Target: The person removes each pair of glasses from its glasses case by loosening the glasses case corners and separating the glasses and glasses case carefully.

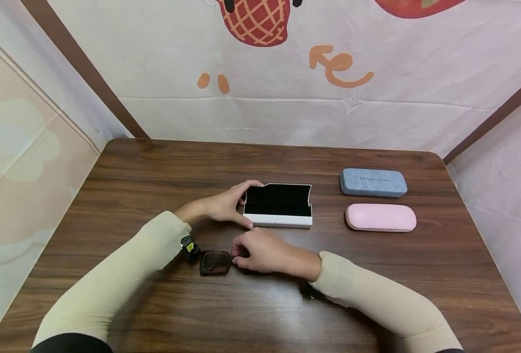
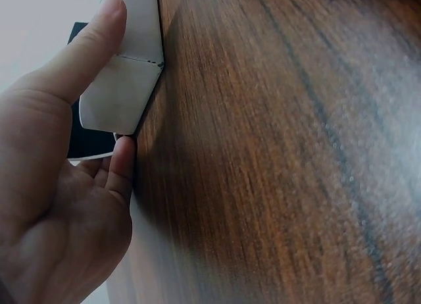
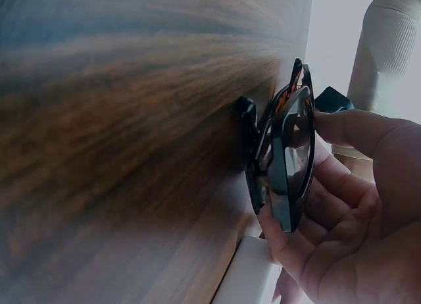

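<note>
Holding folded dark-lensed sunglasses just before the open white hard glasses case on the wooden table.
Right hand pinches the frame — light, scratch-prone, best gripped there; left hand clasps the case's end.

white case with black lining, brown sunglasses, blue case, pink case

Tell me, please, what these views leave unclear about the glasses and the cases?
- Glasses: head view, the right hand covers one lens; folded state shows only at the right wrist.
- Open case: its black interior is too dark to read.
- Blue case: lid lettering too small.
- Left wrist view: left hand hides most of the case.
</note>
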The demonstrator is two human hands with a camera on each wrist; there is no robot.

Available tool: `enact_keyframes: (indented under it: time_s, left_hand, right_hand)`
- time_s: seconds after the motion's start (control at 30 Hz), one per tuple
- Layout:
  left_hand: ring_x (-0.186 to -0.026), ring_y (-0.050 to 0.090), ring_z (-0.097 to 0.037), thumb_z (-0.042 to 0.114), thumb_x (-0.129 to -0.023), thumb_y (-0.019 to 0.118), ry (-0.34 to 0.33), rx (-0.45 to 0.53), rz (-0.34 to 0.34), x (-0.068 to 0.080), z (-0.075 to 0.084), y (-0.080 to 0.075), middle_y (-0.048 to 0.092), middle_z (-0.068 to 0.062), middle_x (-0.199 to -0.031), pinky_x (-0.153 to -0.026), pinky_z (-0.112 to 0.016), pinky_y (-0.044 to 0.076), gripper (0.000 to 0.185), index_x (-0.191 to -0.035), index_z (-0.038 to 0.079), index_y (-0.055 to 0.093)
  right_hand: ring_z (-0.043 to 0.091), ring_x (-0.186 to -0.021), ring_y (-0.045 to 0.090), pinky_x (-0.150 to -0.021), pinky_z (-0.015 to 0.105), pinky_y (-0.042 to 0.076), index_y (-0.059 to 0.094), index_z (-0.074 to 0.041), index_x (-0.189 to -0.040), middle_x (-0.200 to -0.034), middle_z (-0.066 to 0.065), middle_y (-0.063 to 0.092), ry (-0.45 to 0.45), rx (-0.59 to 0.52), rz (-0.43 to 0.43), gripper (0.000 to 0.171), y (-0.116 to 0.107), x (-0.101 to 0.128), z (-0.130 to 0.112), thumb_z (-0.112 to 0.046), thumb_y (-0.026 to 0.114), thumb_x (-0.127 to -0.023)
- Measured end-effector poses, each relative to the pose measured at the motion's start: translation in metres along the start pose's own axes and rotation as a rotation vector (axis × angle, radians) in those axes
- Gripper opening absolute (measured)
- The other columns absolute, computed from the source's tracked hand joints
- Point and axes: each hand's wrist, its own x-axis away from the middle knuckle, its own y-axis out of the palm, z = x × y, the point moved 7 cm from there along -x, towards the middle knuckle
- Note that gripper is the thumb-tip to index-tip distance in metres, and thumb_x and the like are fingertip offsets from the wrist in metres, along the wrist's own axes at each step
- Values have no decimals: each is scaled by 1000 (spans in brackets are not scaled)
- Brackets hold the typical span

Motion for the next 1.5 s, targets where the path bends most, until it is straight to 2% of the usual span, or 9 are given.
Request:
enact_keyframes:
  time_s: [0.37, 0.5, 0.63, 0.7, 0.93, 1.17, 1.27, 1.37, 1.5]
  left_hand:
    - [-103, 46, -28, 21, -79, 90, -4, 7, 5, 3, 2, 0, 37, -11, -145, -91, -40, 41, 99, -155, 16, 27]
    - [-99, 45, -27, 19, -79, 90, 14, 12, 2, 3, 4, 2, 45, -14, -129, -88, -39, 40, 99, -155, 15, 27]
    - [-94, 44, -26, 21, -79, 90, 32, 11, 0, 2, 4, 4, 46, -14, -111, -85, -38, 40, 98, -155, 14, 28]
    - [-94, 44, -26, 21, -79, 90, 30, 8, -1, 2, 4, 4, 46, -14, -111, -85, -38, 40, 98, -155, 14, 28]
    - [-100, 45, -27, 19, -80, 89, 14, -1, 1, 2, 4, 2, 40, -12, -141, -88, -39, 40, 98, -155, 13, 27]
    - [-99, 46, -26, 19, -79, 90, 19, -8, -2, 1, 3, 1, 40, -13, -140, -88, -39, 41, 98, -155, 12, 27]
    - [-100, 46, -27, 20, -80, 89, 17, -10, -4, 1, 2, 0, 39, -12, -143, -88, -39, 41, 98, -155, 13, 26]
    - [-101, 46, -26, 20, -80, 89, 13, -13, -7, 0, 1, 0, 38, -12, -145, -89, -39, 41, 98, -156, 14, 26]
    - [-101, 46, -27, 20, -81, 88, 15, -12, -13, 0, 1, 0, 37, -12, -145, -89, -40, 41, 98, -156, 14, 26]
  right_hand:
    - [3, -67, 52, -63, 21, 42, 69, -20, -83, -71, -15, 56, -20, -8, 2, 11, 1, 0, -2, -22, 76, -91]
    - [2, -68, 53, -65, 20, 44, 69, -20, -84, -72, -15, 58, -24, -24, -4, 11, 2, 1, 0, -22, 76, -92]
    - [1, -68, 53, -66, 20, 44, 69, -19, -84, -73, -15, 60, -28, -32, -10, 11, 3, 2, 0, -23, 76, -92]
    - [0, -67, 54, -65, 20, 45, 69, -19, -84, -73, -15, 60, -27, -36, -7, 12, 2, 3, 0, -24, 76, -92]
    - [0, -66, 54, -64, 19, 45, 70, -19, -86, -73, -14, 60, -17, -46, -5, 10, -3, 4, -1, -23, 75, -93]
    - [4, -71, 58, -68, 21, 46, 71, -19, -92, -78, -14, 62, -31, 10, -12, 10, -7, 5, -6, -28, 74, -95]
    - [8, -79, 62, -74, 23, 49, 74, -17, -98, -85, -12, 67, -59, 34, -6, 12, -10, 6, -9, -29, 73, -95]
    - [9, -94, 64, -87, 26, 50, 76, -14, -108, -99, -8, 73, -123, 42, -3, 19, -11, 9, -11, -29, 72, -96]
    - [11, -115, 61, -102, 28, 46, 73, -11, -122, -119, -3, 72, -223, 34, -14, 30, -13, 14, -14, -28, 70, -98]
